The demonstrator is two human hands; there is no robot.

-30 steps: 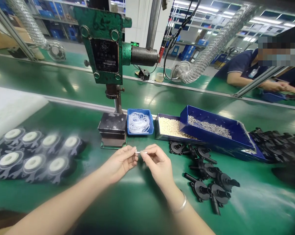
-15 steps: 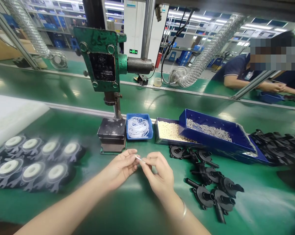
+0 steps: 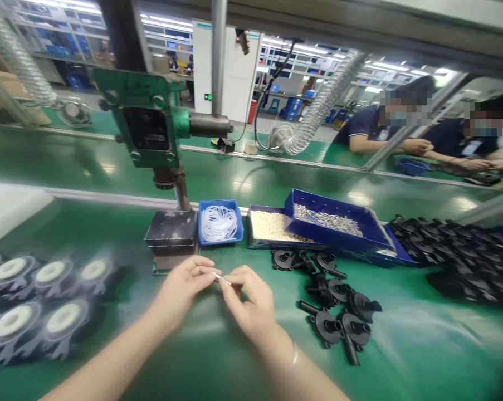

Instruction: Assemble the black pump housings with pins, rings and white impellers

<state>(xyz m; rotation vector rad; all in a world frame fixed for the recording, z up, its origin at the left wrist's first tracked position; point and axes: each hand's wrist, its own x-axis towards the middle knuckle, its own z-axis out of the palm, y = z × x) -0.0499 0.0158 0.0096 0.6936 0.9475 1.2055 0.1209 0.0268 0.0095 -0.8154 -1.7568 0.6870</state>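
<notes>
My right hand [image 3: 251, 298] pinches a slim metal pin [image 3: 223, 278] between thumb and fingertips. At the pin's far end, the fingertips of my left hand [image 3: 186, 284] are closed on a tiny part at its tip, too small to make out. Both hands are just above the green tabletop, in front of a blue bin [image 3: 242, 225] of white rings. Similar pins [image 3: 330, 219] fill a blue tray [image 3: 338, 236], which rests tilted over a box of small cream pieces [image 3: 272, 225]. To the right of my hands lie several black plastic housings [image 3: 326, 326].
A green press [image 3: 146, 120] with a black block base [image 3: 171, 228] stands behind my left hand. Black parts with white discs [image 3: 15, 322] are laid out at left. More black housings [image 3: 455, 256] are heaped at right. Two people [image 3: 368, 133] sit across the bench.
The view has turned right, so the bench things sit further left and a second person shows at the right. Both hands stay together on the pin, which tilts a little more.
</notes>
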